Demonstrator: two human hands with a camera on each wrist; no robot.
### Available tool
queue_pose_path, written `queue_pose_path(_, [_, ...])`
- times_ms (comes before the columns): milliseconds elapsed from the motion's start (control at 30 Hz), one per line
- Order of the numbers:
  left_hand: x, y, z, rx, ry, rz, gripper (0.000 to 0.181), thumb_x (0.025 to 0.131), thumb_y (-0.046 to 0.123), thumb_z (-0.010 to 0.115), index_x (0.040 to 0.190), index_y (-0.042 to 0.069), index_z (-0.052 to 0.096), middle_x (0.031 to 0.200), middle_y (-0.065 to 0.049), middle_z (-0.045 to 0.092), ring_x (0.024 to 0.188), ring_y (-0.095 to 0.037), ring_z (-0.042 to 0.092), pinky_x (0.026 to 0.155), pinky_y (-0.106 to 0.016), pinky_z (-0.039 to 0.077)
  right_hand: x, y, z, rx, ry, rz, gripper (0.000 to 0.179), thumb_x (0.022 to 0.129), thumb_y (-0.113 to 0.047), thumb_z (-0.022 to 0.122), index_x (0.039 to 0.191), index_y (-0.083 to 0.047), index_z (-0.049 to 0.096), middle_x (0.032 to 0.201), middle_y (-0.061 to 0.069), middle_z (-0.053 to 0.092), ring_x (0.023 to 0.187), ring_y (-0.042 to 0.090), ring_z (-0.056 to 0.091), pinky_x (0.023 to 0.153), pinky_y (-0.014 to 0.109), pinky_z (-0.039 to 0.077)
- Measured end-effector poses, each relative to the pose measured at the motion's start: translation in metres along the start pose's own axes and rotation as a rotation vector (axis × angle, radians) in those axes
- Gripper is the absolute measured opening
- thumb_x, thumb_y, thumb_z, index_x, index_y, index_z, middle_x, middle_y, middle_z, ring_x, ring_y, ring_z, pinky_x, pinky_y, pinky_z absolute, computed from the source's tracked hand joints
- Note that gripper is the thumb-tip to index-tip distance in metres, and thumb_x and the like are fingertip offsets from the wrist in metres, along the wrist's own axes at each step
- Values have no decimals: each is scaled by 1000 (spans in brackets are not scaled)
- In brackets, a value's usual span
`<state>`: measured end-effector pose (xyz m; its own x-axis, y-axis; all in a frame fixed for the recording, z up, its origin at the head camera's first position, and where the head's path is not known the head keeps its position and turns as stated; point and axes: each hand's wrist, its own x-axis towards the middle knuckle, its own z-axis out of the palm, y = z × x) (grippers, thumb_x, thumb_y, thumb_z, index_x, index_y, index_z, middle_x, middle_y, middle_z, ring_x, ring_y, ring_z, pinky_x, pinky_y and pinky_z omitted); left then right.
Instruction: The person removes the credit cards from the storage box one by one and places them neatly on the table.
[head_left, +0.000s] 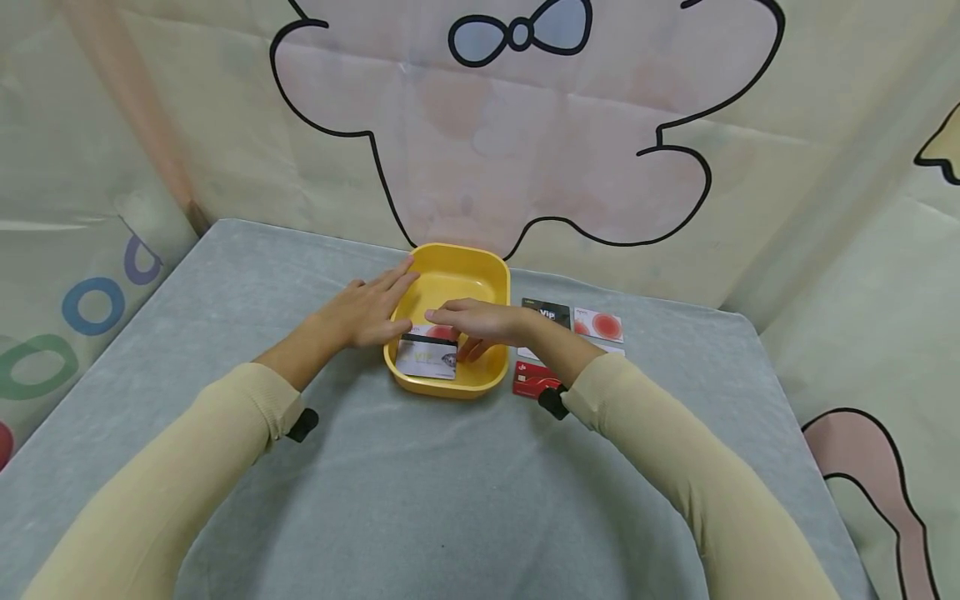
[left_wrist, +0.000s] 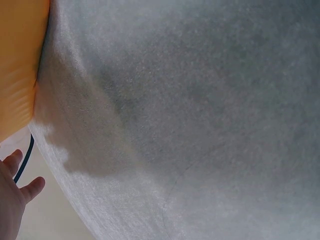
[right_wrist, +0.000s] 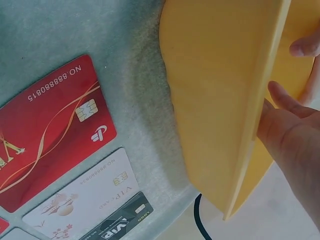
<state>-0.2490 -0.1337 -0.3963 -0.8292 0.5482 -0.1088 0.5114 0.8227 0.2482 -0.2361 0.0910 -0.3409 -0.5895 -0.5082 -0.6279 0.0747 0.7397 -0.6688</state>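
A yellow tray (head_left: pixel 471 382) stands at the table's far edge. Inside it, a silver-white card (head_left: pixel 423 360) with a black stripe lies at the near left, partly over a card with red patches (head_left: pixel 441 332). My left hand (head_left: pixel 367 308) is at the tray's left side, fingers extended over the rim and thumb tip by the cards. Over the tray's right rim reaches my right hand (head_left: pixel 480 321), its thumb and fingers apart and fingers pointing down beside the silver-white card. Nothing shows between them in the right wrist view, where the hand (right_wrist: pixel 295 122) is partly cut off.
Right of the tray lie a red card (right_wrist: pixel 55 132), a white card (right_wrist: pixel 85 192), a black VIP card (right_wrist: pixel 120 220) and a white card with red circles (head_left: pixel 598 325). Grey-blue cloth (head_left: pixel 420 483) covers the table. A printed fabric backdrop (head_left: pixel 225 167) stands behind.
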Motion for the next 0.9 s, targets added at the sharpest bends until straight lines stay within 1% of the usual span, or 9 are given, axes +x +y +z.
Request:
queue_pose_path(233, [0, 0, 0, -2, 7, -5, 79, 96, 45, 49, 159, 8, 18, 168, -8, 0, 149, -34, 24, 107, -67, 30, -1, 0, -2, -8, 2, -10, 62, 102, -51, 40, 148, -9, 36, 130, 17, 48, 110, 32, 63, 94, 39, 53])
queue_pose_path(367, [0, 0, 0, 0, 6, -6, 79, 96, 44, 48, 159, 8, 18, 168, -7, 0, 149, -34, 24, 107, -67, 30, -2, -1, -3, -18, 7, -24, 62, 102, -50, 41, 148, -8, 36, 128, 17, 50, 110, 32, 62, 93, 40, 54])
queue_pose_path(500, [1, 0, 1, 0, 9, -7, 78, 96, 43, 47, 159, 8, 18, 168, -7, 1, 149, -34, 24, 107, -67, 29, -2, -1, -5, -19, 7, -27, 60, 102, -48, 43, 145, -6, 41, 125, 18, 55, 110, 32, 62, 95, 41, 53])
queue_pose_path(567, [1, 0, 1, 0, 9, -4, 78, 96, 42, 47, 159, 7, 18, 168, -8, 1, 149, -34, 24, 107, -68, 29, -1, 0, -5, -14, 2, -25, 59, 103, -46, 44, 143, -3, 45, 124, 18, 57, 109, 32, 62, 97, 41, 52])
queue_pose_path(633, [1, 0, 1, 1, 8, -2, 78, 96, 42, 47, 159, 7, 18, 168, -8, 1, 148, -34, 24, 107, -68, 29, -1, -1, -6, -6, -2, -27, 56, 103, -43, 46, 140, -1, 50, 119, 18, 59, 106, 33, 61, 98, 42, 51])
queue_pose_path(767, [0, 1, 0, 5, 6, 2, 78, 95, 41, 47, 159, 7, 18, 168, -8, 1, 148, -35, 24, 106, -68, 29, -1, -2, -6, 16, 1, -39, 48, 103, -38, 50, 129, 2, 59, 102, 18, 60, 96, 34, 59, 98, 43, 50])
queue_pose_path(900, [-1, 1, -1, 6, 6, 6, 78, 95, 40, 48, 158, 6, 18, 168, -9, 1, 148, -35, 24, 106, -68, 29, -2, -1, -6, 4, 10, -55, 39, 101, -31, 57, 117, 2, 68, 89, 15, 61, 86, 28, 58, 93, 41, 52])
